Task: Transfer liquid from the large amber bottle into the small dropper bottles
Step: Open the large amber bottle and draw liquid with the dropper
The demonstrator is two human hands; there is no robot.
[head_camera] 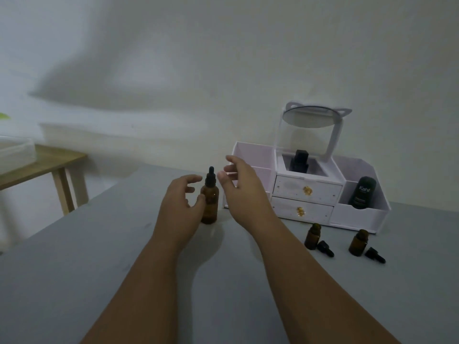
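The large amber bottle [210, 202] stands upright on the grey table [74, 269], its black dropper cap on top. My left hand [178, 207] is open just left of it, thumb close to or touching its side. My right hand [241, 192] hovers open just right of the cap, fingers spread, holding nothing. Two small amber dropper bottles [312, 236] [357, 243] stand uncapped to the right. A black dropper cap lies beside each one [325, 248] [375, 254].
A white drawer organiser [304, 194] with a round mirror [310, 117] stands behind the bottles, holding a black bottle [300, 161] and a dark tube [361, 196]. A wooden side table [49, 165] with a clear box [15, 155] stands at far left.
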